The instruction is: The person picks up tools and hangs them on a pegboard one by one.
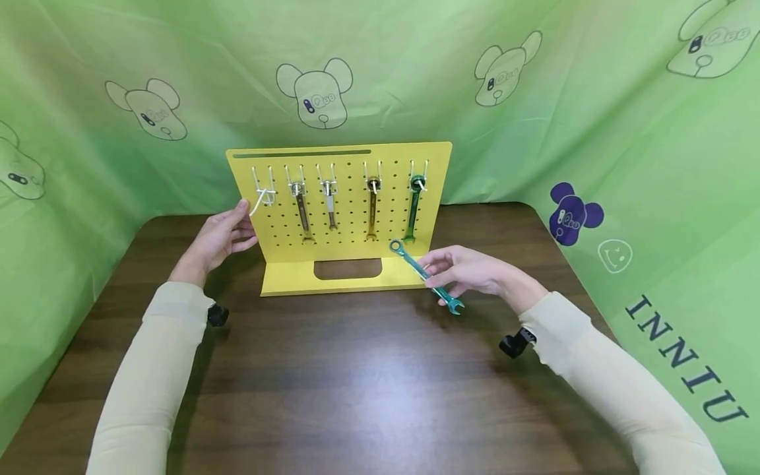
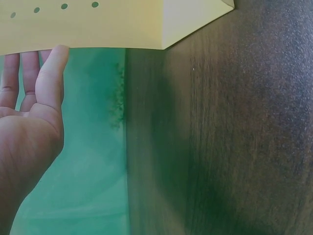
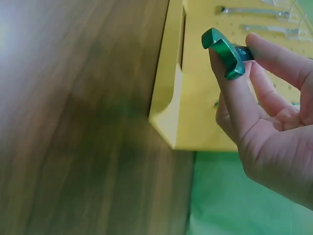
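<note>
My right hand (image 1: 469, 270) pinches a teal ratcheting combination wrench (image 1: 412, 262) between thumb and fingers. The wrench is tilted, ring end up toward the board and open end (image 3: 229, 55) low by the palm side. A yellow pegboard (image 1: 350, 251) stands on the table, its left edge held by my left hand (image 1: 220, 236). In the left wrist view the thumb (image 2: 57, 73) lies over the edge while the other fingers go behind it. From white hooks hang a dark wrench (image 1: 303, 214), a silver wrench (image 1: 330, 208), a bronze wrench (image 1: 372, 211) and a green wrench (image 1: 413, 211).
At the board's far left a white hook pair (image 1: 264, 194) carries no wrench. The board's base has a cut-out slot and rests on the dark wooden table (image 1: 320, 369). A green printed curtain (image 1: 410, 86) surrounds the back and sides.
</note>
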{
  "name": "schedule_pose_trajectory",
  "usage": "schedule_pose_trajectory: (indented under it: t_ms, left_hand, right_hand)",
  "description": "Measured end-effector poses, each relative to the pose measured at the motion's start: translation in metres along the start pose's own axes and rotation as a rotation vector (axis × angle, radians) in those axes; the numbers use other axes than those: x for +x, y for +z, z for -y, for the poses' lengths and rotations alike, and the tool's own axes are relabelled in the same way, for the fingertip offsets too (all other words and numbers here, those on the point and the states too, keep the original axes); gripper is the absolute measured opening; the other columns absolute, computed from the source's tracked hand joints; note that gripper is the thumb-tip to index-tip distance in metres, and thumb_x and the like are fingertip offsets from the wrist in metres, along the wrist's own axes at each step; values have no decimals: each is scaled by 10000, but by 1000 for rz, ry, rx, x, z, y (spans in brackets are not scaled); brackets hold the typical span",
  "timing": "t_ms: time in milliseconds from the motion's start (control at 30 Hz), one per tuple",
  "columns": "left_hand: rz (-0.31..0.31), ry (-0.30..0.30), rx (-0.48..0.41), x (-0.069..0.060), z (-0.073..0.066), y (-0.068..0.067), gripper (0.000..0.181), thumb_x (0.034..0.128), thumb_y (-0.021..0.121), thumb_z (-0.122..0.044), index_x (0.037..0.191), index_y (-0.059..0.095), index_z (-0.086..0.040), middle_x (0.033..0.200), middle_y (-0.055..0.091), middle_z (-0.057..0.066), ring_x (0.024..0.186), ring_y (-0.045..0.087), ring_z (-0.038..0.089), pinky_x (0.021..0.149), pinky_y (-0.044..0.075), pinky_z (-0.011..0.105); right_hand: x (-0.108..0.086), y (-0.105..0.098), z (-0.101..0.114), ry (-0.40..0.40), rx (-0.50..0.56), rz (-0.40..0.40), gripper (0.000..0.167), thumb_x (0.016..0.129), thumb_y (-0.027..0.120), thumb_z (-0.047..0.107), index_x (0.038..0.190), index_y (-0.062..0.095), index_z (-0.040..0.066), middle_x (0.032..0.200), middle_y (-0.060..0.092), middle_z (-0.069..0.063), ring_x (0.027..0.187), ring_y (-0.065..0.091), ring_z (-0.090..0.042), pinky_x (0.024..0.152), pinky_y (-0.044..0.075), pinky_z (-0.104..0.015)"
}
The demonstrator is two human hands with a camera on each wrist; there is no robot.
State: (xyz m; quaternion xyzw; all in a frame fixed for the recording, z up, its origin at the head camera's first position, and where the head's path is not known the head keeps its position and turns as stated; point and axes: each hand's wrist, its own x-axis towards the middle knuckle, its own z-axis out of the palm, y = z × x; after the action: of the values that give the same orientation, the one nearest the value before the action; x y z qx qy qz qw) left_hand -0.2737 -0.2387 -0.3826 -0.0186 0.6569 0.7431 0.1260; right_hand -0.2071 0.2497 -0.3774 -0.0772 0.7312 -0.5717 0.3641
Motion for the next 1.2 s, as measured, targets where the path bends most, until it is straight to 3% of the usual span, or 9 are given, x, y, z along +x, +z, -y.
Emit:
schedule_pose_trajectory:
  t_ms: [133,367,533,967,1200]
  left_hand:
    - [-19,-12,-11,3,-1,2,373,937,664,-491,948,729,-124,967,623,58,905,659,173,883,612,301]
    - [-5,4,-30,2,-2,0,371,952,657,-474,952,727,-109,971,617,65,902,655,177,884,611,300]
    - [1,3,-30,3,-1,-1,366,967,646,-460,950,727,-104,964,627,67,899,657,181,887,609,304]
    - [4,5,-16,3,0,0,376,975,636,-459,971,720,-92,980,622,75,915,654,189,919,597,326]
    - [2,13,-8,2,0,0,386,972,636,-468,974,722,-91,975,628,73,909,656,186,908,601,321]
  right_hand:
    - [13,12,11,-16,-33,23,490,930,714,21,1368,507,-55,1080,611,-129,822,659,-310,755,635,-438]
    - [32,34,26,-27,-124,40,495,918,758,99,1361,562,3,1254,565,-173,995,646,-286,849,619,-447]
    - [41,47,37,-45,-136,64,469,920,760,112,1343,581,17,1225,569,-145,1003,643,-297,846,622,-447]
    - [61,85,75,-108,-99,208,322,950,736,130,1249,637,68,1055,656,-159,823,700,-274,644,636,-388]
    - [69,110,102,-138,-52,259,281,964,703,66,1238,647,42,1031,601,-104,784,673,-262,584,600,-336]
